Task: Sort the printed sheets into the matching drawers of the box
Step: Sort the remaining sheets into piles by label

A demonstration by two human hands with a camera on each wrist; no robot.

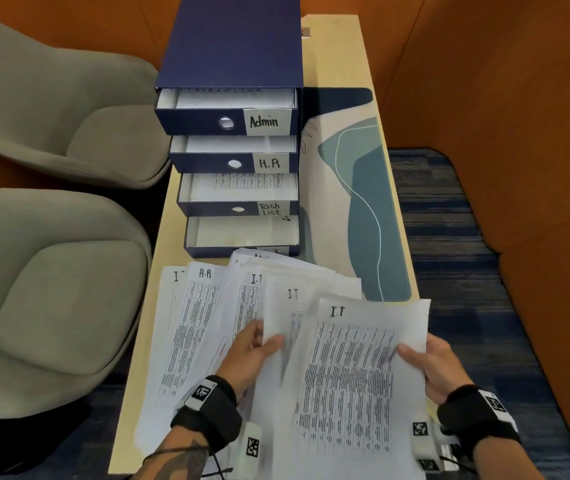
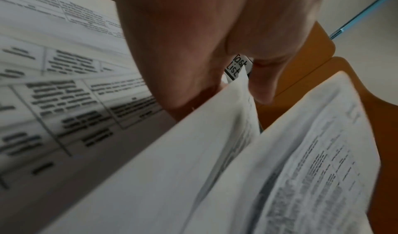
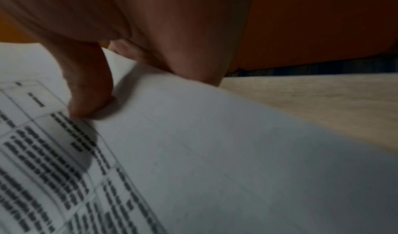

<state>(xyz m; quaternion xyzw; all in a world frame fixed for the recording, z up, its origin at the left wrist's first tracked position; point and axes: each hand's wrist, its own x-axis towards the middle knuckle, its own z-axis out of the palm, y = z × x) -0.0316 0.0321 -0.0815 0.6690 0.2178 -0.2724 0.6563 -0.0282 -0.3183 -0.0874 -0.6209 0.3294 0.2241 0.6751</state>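
A dark blue drawer box stands on the narrow table with its drawers pulled out in steps: Admin, H.R, Task List and a lowest one whose label is hidden by paper. Printed sheets headed I.T and H.R lie fanned in front. My right hand pinches the right edge of an I.T sheet, thumb on top. My left hand pinches a second I.T sheet lifted from the pile, its edge between thumb and fingers.
Two grey padded chairs stand close along the table's left side. A teal patterned mat lies right of the box. Orange walls surround the spot, with blue carpet at the right.
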